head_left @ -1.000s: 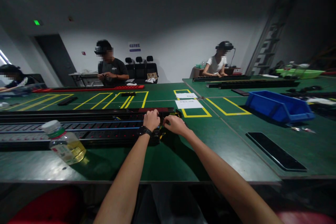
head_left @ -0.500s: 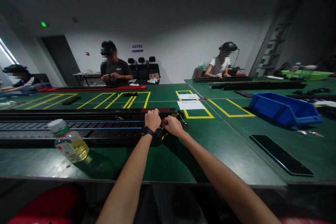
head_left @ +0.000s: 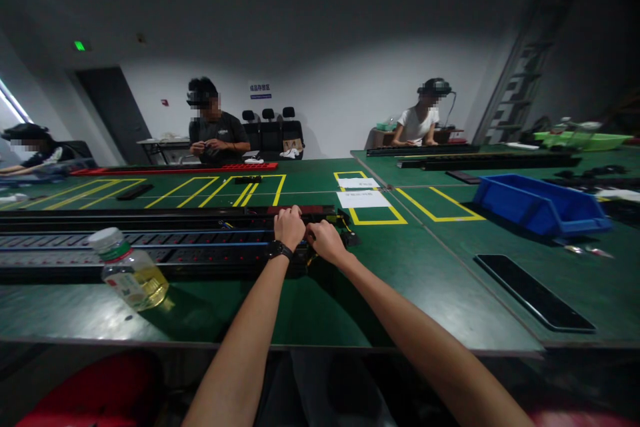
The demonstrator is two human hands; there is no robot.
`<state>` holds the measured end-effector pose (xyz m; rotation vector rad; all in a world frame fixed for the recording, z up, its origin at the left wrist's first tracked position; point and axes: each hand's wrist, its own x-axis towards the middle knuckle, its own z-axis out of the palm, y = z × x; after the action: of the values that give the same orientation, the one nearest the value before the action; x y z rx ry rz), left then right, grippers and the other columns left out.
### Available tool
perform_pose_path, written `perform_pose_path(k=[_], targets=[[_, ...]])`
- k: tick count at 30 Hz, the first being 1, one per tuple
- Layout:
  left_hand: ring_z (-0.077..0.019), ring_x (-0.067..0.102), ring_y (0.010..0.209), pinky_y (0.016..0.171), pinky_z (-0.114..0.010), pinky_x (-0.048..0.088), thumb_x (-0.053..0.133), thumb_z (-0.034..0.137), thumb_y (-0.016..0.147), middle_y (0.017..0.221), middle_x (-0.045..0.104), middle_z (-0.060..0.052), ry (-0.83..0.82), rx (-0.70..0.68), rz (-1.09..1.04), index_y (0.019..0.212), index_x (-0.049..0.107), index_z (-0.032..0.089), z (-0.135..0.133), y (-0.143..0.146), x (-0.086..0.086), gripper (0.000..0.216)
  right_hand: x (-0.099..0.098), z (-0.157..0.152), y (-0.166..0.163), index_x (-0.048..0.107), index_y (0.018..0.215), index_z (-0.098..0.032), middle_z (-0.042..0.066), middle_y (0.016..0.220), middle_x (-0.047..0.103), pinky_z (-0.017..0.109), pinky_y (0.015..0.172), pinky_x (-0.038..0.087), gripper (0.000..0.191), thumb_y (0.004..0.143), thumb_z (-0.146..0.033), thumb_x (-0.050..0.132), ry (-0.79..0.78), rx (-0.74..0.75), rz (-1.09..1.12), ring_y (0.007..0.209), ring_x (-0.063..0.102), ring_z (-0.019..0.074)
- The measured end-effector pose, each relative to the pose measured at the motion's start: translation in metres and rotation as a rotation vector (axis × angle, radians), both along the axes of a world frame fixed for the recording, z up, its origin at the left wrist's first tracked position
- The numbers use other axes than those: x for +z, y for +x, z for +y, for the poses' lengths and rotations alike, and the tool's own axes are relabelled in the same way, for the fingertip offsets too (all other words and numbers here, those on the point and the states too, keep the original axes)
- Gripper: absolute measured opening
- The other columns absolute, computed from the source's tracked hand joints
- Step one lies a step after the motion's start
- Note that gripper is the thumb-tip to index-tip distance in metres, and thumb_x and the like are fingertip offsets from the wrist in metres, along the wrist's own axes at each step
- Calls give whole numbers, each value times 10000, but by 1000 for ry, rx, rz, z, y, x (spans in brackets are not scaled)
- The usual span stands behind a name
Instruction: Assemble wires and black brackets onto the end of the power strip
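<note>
One bottle [head_left: 133,273]: it is standing just in front of the black rail assembly [head_left: 215,257]; I'm judging that a shove on that assembly could be toppling it.
Yellow wires [head_left: 347,224]: they are poking out well right of the bottle, by the assembly's end; a hasty pull could be straining or snagging them.
Left hand [head_left: 289,227]: it is resting over that end, right of the bottle, fingers curled; I'm not managing to tell whether they're gripping anything.
Right hand [head_left: 324,240]: it is lying farther right of the bottle, fingertips bent inward; anything they're pinching is hiding from me.
Rail assembly: it is stretching behind the bottle, its end lying beneath the left hand and beside the right fingertips.
</note>
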<state>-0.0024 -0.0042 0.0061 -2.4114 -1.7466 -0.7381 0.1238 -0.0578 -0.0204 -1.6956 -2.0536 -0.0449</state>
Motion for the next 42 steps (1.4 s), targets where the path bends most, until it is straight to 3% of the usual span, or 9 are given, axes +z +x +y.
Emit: perform_pose_path(k=[6, 9, 12, 16, 22, 27, 36, 42], targets=[[-286, 624, 1163, 974, -414, 458, 470, 129, 948, 1135, 747, -121, 16, 4, -34, 1097, 669, 214, 0, -1, 1, 263, -13, 12, 1, 749, 956, -194, 59, 901, 768, 263, 733, 433, 144, 922, -131, 623, 45, 28, 329, 854, 652, 202], [-281, 627, 1166, 965, -402, 458, 441, 118, 962, 1141, 747, -124, 24, 35, -70, 1103, 667, 218, -1, -2, 3, 284, -12, 17, 7, 745, 953, -185, 39, 884, 767, 249, 708, 452, 101, 916, -214, 656, 80, 53, 521, 782, 664, 174], [-276, 631, 1161, 951, -397, 457, 424, 105, 968, 1140, 749, -122, 35, 54, -86, 1107, 665, 219, -3, -2, 5, 301, -3, 19, 22, 752, 943, -170, 44, 862, 765, 250, 698, 466, 200, 943, -324, 625, 123, 21, 594, 767, 671, 174], [-271, 630, 1156, 949, -401, 458, 408, 98, 976, 1143, 749, -124, 30, 55, -79, 1107, 670, 213, -5, -2, 7, 315, 10, 16, 54, 775, 945, -165, 63, 850, 770, 263, 687, 464, 347, 1001, -402, 527, 104, -73, 505, 769, 675, 192], [-274, 633, 1150, 956, -398, 458, 428, 105, 967, 1132, 743, -123, 32, 44, -70, 1102, 672, 223, -1, -2, 4, 303, 12, 8, 94, 776, 976, -183, 106, 960, 790, 278, 759, 451, 241, 1009, -287, 561, 7, -176, 233, 900, 705, 237], [-275, 631, 1153, 961, -400, 460, 448, 105, 956, 1135, 743, -119, 36, 52, -59, 1094, 665, 225, 0, -3, 3, 284, 11, 6, 98, 773, 983, -189, 106, 974, 792, 286, 766, 452, 223, 1015, -299, 582, -3, -176, 198, 922, 712, 247], [-274, 626, 1141, 964, -411, 460, 439, 113, 962, 1143, 740, -119, 35, 34, -55, 1094, 659, 217, 1, -3, 2, 277, 20, 4, 110, 725, 1141, -206, 79, 971, 794, 283, 787, 486, 230, 947, -305, 651, 73, -232, 378, 912, 726, 226], [-267, 627, 1142, 974, -402, 459, 447, 115, 970, 1150, 740, -117, 25, 24, -65, 1101, 652, 220, 3, -4, 0, 265, 21, -6, 126, 761, 1105, -217, 139, 1047, 775, 327, 762, 461, 224, 931, -290, 642, -29, -492, 201, 968, 708, 293]])
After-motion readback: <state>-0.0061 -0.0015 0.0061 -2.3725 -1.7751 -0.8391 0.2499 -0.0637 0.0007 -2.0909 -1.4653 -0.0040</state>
